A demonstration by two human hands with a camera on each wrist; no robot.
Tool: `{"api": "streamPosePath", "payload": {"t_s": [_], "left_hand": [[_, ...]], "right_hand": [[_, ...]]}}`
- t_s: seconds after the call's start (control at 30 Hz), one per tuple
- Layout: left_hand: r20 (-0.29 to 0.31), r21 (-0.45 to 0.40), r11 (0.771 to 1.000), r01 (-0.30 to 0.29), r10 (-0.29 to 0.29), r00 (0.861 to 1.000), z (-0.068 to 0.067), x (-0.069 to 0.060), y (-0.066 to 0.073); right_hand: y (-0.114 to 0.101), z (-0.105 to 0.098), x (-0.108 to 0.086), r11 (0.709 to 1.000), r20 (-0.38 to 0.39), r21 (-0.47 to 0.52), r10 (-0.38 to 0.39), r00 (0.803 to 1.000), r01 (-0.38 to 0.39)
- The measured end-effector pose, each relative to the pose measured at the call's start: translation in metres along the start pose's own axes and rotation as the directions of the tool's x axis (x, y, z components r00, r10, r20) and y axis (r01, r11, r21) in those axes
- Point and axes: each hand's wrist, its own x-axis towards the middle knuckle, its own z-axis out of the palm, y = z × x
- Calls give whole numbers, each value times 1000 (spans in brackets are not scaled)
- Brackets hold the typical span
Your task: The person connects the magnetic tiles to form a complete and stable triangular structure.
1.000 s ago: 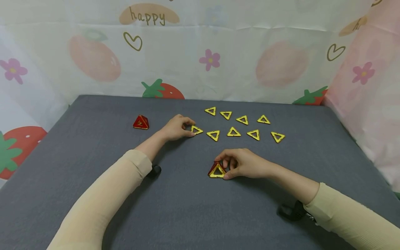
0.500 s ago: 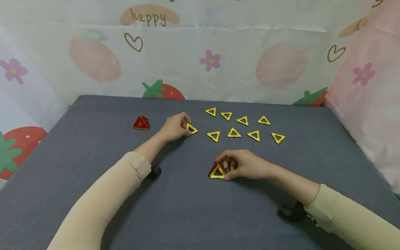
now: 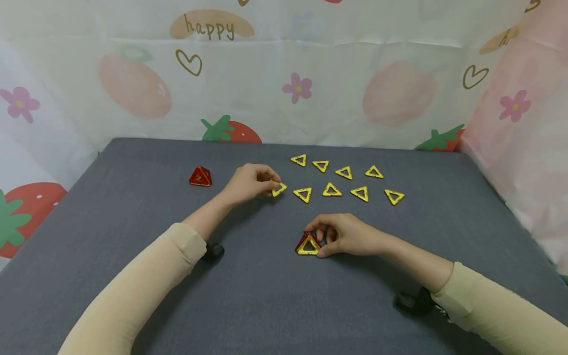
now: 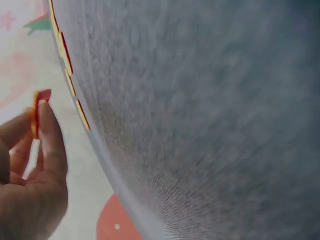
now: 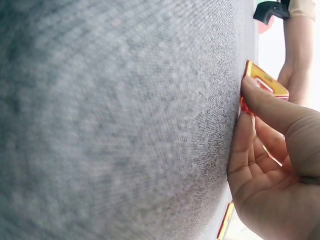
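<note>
Left hand (image 3: 250, 183) in pinch on 1 triangle (image 3: 278, 191), apparently above grey cloth (image 3: 257, 296); right hand (image 3: 348, 234) round pyramid (image 3: 307, 252); flowered backdrop (image 3: 337, 64).

Table (image 3: 248, 301): covered in woven cloth, matt, with a slightly rough grain plain to see from where I stand. Yellow triangles (image 3: 332, 194): apparently plastic, smooth and glossy, with bright highlights. Red pyramid (image 3: 200, 176): same plastic look, shiny faces. Red-and-yellow pyramid (image 3: 306, 253): smooth, glossy, likewise plastic in appearance. Backdrop (image 3: 337, 59): printed fabric, smooth, lightly creased, low sheen. Sleeves (image 3: 137, 281): soft matt cloth. Wrist mount (image 3: 414, 303): plastic-looking, dull black finish.
</note>
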Motion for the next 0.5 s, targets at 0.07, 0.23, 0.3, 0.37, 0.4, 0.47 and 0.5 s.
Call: {"api": "streamPosePath", "payload": {"t_s": [0.07,0.23,0.3,0.37,0.4,0.47,0.5], "left_hand": [[21,-33,999,-34,34,999,1,-4,2],[88,-45,990,-132,136,987,4,-15,10],[102,-37,984,-173,176,979,6,-19,13],[98,-27,978,-208,209,973,8,-23,15],[89,-25,974,-223,225,970,9,-25,16],[61,-18,969,-246,247,967,12,-28,18],[47,-20,966,-258,259,965,14,-30,19]], "right_hand": [[0,0,0,1000,-1,0,3,1000,-3],[0,0,1,1000,1,-4,6,1000,-6],[0,1,1,1000,1,-6,7,1000,-7],[0,1,2,1000,2,-6,8,1000,-8],[0,0,2,1000,2,-6,9,1000,-9],[0,0,2,1000,4,-7,10,1000,-10],[-1,0,2,1000,4,-7,10,1000,-10]]}}
